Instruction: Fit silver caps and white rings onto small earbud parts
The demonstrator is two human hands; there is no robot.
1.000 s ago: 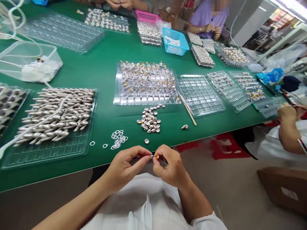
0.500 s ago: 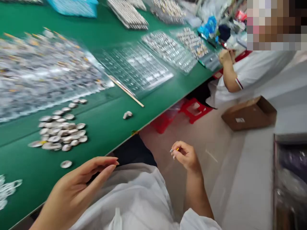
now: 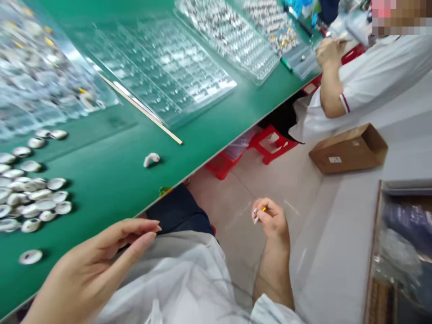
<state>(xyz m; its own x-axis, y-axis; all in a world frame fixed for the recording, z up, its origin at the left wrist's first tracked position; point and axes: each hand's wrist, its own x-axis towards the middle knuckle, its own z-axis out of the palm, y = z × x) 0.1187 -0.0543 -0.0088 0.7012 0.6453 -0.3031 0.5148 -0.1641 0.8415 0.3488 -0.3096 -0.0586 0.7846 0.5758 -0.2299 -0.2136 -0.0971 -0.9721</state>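
My left hand is over the front edge of the green table, its fingers stretched out and the thumb slightly apart from them, with nothing seen between. Out over the floor, my right hand is closed in a pinch around a small whitish piece. A yellow bit shows between those fingers; the piece is too small to name surely. Nearest my left hand lies a single oval white piece, shell-like, with a dark centre. Beyond it is a pile of similar pieces. A curved white piece lies alone near the edge.
A thin wooden stick rests beside a clear compartment tray. More filled trays run along the green table. A co-worker's arm is at right, above red stools and a cardboard box on the floor.
The view has shifted, so the table's things appear farther left and the trays higher. My right hand appears slightly farther right, still pinching the small piece. My left hand keeps its pose.
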